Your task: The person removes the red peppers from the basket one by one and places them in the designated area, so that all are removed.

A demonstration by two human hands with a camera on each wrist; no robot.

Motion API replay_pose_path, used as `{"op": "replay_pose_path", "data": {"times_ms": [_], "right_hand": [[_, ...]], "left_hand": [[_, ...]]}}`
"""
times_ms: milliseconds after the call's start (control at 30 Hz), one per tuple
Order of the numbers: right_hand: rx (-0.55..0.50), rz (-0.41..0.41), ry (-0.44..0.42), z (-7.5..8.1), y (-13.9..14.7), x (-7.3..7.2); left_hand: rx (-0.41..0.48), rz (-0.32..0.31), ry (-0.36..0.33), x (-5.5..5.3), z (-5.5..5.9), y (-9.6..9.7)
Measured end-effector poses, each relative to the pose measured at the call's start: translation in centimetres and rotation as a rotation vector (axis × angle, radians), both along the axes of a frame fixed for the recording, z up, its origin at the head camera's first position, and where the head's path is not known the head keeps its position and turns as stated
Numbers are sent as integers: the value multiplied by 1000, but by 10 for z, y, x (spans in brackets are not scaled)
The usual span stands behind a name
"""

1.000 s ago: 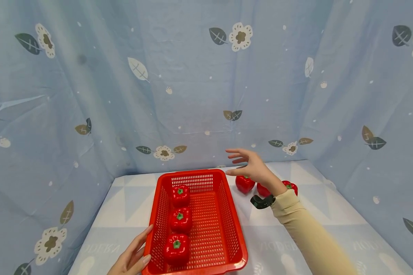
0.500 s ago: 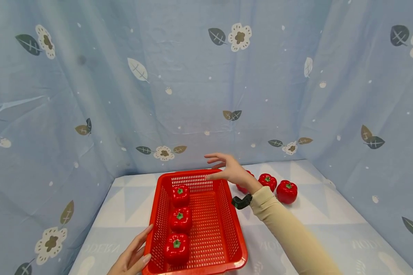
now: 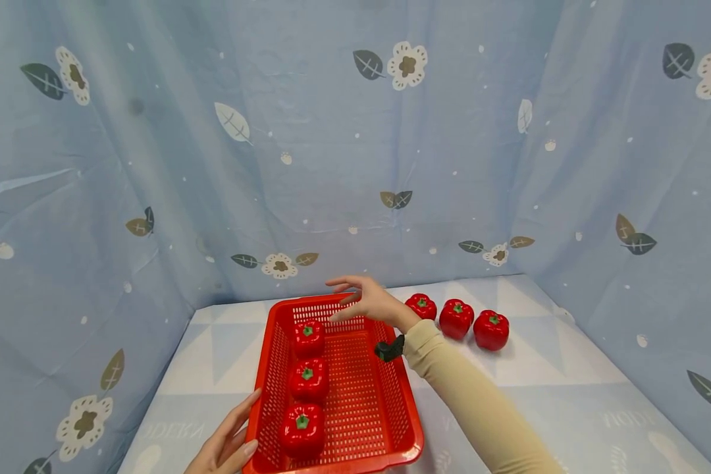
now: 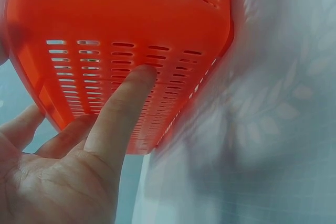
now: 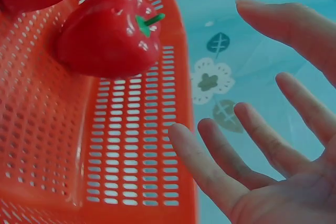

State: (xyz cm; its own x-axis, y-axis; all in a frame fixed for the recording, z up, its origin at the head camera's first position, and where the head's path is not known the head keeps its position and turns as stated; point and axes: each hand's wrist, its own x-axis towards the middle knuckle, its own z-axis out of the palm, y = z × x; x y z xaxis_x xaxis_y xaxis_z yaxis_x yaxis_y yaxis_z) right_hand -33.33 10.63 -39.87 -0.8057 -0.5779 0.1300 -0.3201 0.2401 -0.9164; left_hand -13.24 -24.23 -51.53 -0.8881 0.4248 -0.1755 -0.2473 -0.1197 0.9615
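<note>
A red plastic basket [image 3: 355,466] with slotted walls holds a row of three glossy red bell peppers with green stems: a far one [image 3: 309,338], a middle one [image 3: 309,380] and a near one [image 3: 302,431]. My left hand [image 3: 228,438] rests against the basket's left side; in the left wrist view its extended fingers [image 4: 118,111] touch the slotted outer wall. My right hand [image 3: 370,304] hovers over the basket's far right part, fingers spread and holding nothing. In the right wrist view, the right hand [image 5: 283,166] appears beside the basket wall, apart from the pepper [image 5: 113,35].
Right of the basket, three more red bell peppers stand in a row on the pale patterned tablecloth [image 3: 545,395]: a left one [image 3: 421,305], a middle one [image 3: 456,319] and a right one [image 3: 491,330]. A blue floral curtain [image 3: 308,197] encloses the table's back and sides.
My right hand has moved left, from above the loose peppers to over the basket, uncovering those peppers. The left hand stays at the basket's side, and the peppers have not moved.
</note>
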Motion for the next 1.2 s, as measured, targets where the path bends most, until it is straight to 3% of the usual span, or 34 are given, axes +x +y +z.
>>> {"op": "replay_pose_path", "data": {"times_ms": [333,500,1200], "right_hand": [[15,35,-72,-18,-17,-8],[60,77,-50,-26,-27,-13],[145,50,-120,-40,-54,-11]], "left_hand": [[-15,-1,20,-1,-1,0],[-21,6,30,0,-1,0],[-21,28,45,1,0,4]]}}
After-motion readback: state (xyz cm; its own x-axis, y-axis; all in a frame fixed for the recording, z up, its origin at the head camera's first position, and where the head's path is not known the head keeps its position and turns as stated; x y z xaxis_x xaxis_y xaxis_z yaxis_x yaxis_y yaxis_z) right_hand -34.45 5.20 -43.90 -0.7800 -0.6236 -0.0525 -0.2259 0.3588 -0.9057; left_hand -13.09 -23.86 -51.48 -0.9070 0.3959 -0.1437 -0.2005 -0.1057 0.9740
